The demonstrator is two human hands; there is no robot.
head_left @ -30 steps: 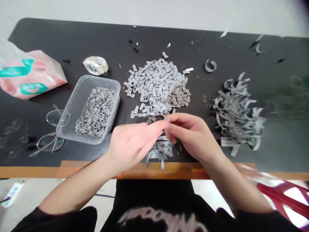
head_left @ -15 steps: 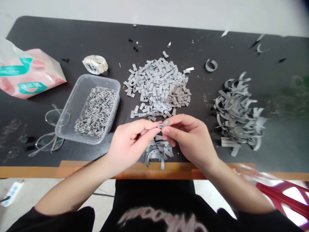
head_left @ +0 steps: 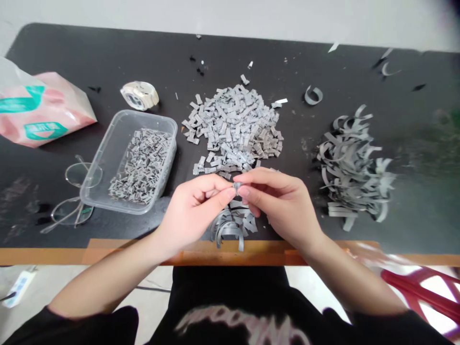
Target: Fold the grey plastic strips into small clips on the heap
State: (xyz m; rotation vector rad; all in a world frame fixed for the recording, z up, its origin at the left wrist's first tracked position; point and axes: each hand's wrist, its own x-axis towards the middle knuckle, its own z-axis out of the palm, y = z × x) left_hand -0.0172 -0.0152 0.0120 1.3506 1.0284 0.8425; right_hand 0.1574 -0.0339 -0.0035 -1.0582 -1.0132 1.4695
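Right at the bottom there's a black shirt (head_left: 230, 297) with pale lettering, too smeared and foreshortened to read. Something red (head_left: 419, 290) is cut off lower right, and a white power strip (head_left: 21, 287) sits lower left. Then comes the counter's (head_left: 424, 220) near edge, with brown tape (head_left: 237, 259) along it. Curved grey strips (head_left: 233, 230) lie just inside that edge, partly hidden under the hands. Centre frame, the left hand (head_left: 190, 206) and right hand (head_left: 285, 206) meet, fingers of both clamped on a small grey piece (head_left: 236, 186), mostly covered, so its shape's hard to make out. Left of that: glasses (head_left: 74, 212), one lens overlapped by a clear tub (head_left: 111, 136) of tiny grey bits. A heap of strips (head_left: 355, 177) is at right, with a wide stretch of counter between it and the central pile of grey clips (head_left: 233, 120). Farther up left, a white watch (head_left: 139, 96) and a pink bag (head_left: 64, 103), cut off by the frame, its green labels' characters too blurry for me.
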